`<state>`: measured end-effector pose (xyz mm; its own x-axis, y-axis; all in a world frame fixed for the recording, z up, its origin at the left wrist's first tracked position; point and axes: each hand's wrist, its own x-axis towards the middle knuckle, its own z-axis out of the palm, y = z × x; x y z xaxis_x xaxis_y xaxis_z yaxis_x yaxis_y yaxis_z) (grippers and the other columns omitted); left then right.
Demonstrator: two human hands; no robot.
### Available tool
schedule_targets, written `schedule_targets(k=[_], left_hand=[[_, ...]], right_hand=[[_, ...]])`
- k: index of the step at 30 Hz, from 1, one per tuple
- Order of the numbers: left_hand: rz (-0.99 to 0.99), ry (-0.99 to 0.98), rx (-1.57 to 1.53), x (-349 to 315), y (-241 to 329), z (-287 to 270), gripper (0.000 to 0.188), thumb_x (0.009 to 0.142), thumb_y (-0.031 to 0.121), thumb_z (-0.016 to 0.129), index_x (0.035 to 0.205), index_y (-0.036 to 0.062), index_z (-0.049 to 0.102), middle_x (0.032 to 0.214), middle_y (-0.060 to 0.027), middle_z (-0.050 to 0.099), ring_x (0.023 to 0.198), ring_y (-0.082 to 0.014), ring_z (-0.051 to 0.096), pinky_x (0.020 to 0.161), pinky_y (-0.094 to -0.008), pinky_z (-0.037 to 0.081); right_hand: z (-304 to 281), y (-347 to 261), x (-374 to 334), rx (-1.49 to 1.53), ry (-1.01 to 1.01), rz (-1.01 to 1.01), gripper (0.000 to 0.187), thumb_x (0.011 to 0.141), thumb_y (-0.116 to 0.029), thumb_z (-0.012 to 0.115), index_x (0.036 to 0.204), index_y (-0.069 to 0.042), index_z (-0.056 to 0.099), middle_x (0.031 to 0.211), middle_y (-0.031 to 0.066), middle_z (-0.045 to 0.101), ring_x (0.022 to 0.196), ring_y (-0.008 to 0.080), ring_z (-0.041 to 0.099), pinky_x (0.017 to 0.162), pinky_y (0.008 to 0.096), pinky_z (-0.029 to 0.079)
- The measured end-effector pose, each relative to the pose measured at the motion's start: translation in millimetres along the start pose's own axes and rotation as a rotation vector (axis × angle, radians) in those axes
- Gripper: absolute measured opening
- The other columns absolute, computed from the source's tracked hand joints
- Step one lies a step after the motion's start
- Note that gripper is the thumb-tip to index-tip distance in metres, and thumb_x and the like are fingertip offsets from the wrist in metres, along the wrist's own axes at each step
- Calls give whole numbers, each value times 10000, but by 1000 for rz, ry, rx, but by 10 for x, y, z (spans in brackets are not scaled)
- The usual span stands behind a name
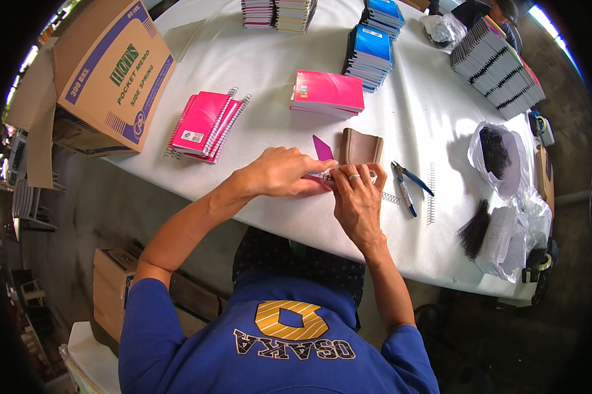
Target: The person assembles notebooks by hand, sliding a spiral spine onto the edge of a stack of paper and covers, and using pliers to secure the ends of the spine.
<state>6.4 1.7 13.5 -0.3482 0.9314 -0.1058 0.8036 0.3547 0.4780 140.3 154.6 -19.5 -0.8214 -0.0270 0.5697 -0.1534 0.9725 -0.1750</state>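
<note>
My left hand [279,172] is closed on a pink memo notebook [322,148], mostly hidden under my fingers; one purplish-pink cover corner sticks up beyond them. Against the notebook's edge, my right hand [360,194] pinches a wire spiral coil [392,197], whose loose end trails out to the right. Just beyond my hands stands a brown curved block [362,146]. Blue-handled pliers [409,187] lie to the right with their handles apart, and another wire coil [431,194] lies beside them.
Left lie spiral-bound pink notebooks [203,123]; ahead, a pink stack [327,92] and blue notebooks [369,52]. A large cardboard box [115,72] stands at far left. On the right are a stack of notebooks [496,69] and plastic bags [503,230] with dark coils [494,154].
</note>
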Motion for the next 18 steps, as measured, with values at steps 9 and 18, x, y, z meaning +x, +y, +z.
schedule_targets(k=[9, 18], left_hand=[[47, -154, 184, -55, -39, -31, 567, 890, 214, 614, 1428, 296, 456, 987, -75, 707, 820, -310, 673, 711, -433, 536], [-125, 104, 285, -184, 16, 103, 748, 851, 384, 694, 1493, 203, 354, 987, -127, 695, 796, -299, 689, 677, -423, 555]], right_hand=[[-131, 1001, 466, 167, -516, 21, 525, 649, -215, 856, 1126, -159, 645, 1395, 117, 466, 1259, 334, 463, 1085, 453, 324], [-186, 860, 574, 853, -960, 243, 529, 878, -486, 610, 1190, -66, 685, 1132, 117, 685, 1054, 238, 621, 921, 391, 472]])
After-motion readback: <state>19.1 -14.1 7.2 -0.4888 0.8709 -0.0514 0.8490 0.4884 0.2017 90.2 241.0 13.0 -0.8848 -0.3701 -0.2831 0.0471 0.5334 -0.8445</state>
